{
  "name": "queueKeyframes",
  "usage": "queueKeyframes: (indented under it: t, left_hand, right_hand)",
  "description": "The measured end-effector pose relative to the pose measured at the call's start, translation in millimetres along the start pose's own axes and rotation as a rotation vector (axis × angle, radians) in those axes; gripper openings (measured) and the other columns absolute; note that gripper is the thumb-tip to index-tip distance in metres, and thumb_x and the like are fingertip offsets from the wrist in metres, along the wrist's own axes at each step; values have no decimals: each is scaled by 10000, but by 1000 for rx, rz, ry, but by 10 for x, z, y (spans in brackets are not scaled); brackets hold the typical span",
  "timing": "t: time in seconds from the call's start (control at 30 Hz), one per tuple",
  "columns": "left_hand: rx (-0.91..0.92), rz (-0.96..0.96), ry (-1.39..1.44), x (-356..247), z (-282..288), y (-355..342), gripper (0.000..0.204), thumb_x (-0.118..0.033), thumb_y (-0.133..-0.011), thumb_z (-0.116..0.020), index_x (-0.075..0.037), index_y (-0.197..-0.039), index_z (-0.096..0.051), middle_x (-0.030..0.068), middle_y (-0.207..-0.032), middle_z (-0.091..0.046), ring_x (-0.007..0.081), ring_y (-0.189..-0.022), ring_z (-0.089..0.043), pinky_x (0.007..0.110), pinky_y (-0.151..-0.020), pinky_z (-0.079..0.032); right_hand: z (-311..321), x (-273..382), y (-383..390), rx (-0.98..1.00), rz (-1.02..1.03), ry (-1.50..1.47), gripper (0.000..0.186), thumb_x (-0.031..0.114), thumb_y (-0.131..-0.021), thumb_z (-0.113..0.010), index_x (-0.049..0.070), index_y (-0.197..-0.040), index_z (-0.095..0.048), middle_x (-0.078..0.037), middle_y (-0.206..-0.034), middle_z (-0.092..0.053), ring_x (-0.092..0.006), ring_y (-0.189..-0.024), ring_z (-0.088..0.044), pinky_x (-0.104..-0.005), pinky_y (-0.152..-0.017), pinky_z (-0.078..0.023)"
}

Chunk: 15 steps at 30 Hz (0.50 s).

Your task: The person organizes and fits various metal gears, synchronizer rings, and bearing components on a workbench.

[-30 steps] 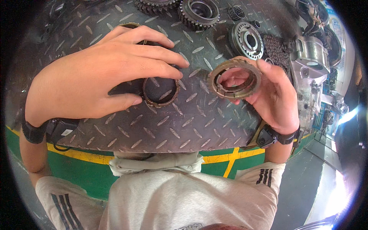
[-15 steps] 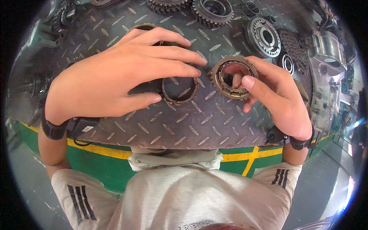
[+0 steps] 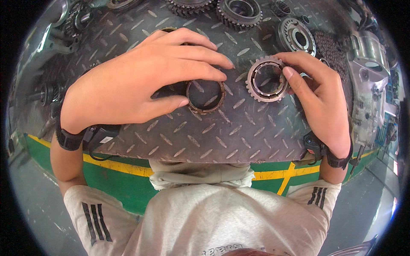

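My right hand (image 3: pixel 318 89) pinches a toothed metal ring (image 3: pixel 251 85) by its right edge, between thumb and forefinger. The ring is tipped toward me, and the plate shows through its hole. My left hand (image 3: pixel 145 74) has its fingers stretched and apart. Its forefinger and thumb reach to either side of a thin, brownish toothed ring (image 3: pixel 204 112) lying on the tread plate; whether they touch it I cannot tell. Another ring (image 3: pixel 167 29) lies beyond my left hand, mostly covered by it.
Dark gears (image 3: pixel 240 21) stand along the far side of the tread-plate bench (image 3: pixel 205 147). At the right are a splined hub (image 3: pixel 285 36), a chain (image 3: pixel 331 51) and a cast metal housing (image 3: pixel 368 59). A geared shaft (image 3: pixel 45 94) sits at the left.
My right hand has shifted the toothed ring slightly right and turned it, and the fingertip that showed through its hole has withdrawn. My left hand keeps its spread pose by the thin ring.
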<state>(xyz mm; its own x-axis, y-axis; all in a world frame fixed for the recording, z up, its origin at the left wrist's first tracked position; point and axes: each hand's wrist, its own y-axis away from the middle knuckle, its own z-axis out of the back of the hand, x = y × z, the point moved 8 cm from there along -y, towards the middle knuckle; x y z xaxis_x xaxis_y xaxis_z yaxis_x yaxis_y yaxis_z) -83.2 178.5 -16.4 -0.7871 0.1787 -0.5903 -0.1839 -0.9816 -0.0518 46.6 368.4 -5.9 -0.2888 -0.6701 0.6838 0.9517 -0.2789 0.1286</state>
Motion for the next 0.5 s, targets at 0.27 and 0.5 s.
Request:
queueKeyframes:
  t: [0.27, 0.5]
  left_hand:
    - [-271, 139, -167, 3, 372, -57, 329, -1, -831, -771, -35, -1158, -767, 112, -1287, -752, 338, -1248, -691, 456, -1124, -499]
    - [-259, 290, -384, 84, 337, 89, 510, -116, -841, -847, -82, -1330, -704, 91, -1450, -674, 349, -1387, -594, 472, -1208, -424]
  right_hand:
    - [26, 33, 20, -59, 65, 126, 254, 58, -1047, -675, -22, -1274, -756, -101, -1090, -772, -137, -943, -693, -278, -791, -534]
    - [33, 175, 29, -73, 136, 152, 350, 38, -964, -702, 24, -1310, -757, -111, -1098, -760, -214, -952, -712, -306, -788, -547]
